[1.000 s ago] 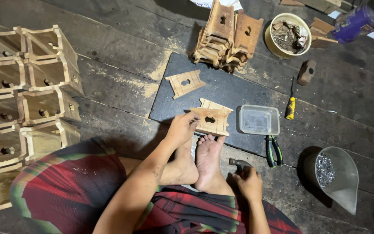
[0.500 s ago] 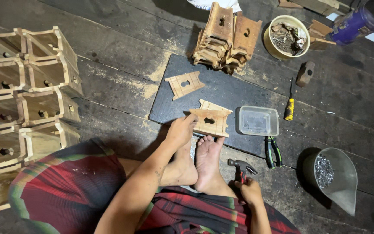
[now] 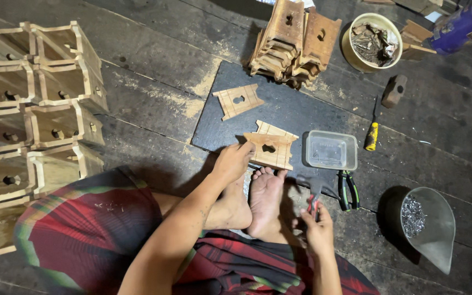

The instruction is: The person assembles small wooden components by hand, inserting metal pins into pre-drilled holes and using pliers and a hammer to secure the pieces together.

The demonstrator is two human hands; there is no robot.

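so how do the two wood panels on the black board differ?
The near panel is pinned by the left hand and toes, with a second piece standing on it. The far panel lies flat, untouched and alone, turned at an angle on the board. Both are pale slatted wood with a centre hole.

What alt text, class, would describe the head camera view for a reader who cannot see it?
A seated person's left hand steadies a wooden piece on a dark board while the right hand holds a hammer. Finished wooden boxes are stacked at left.
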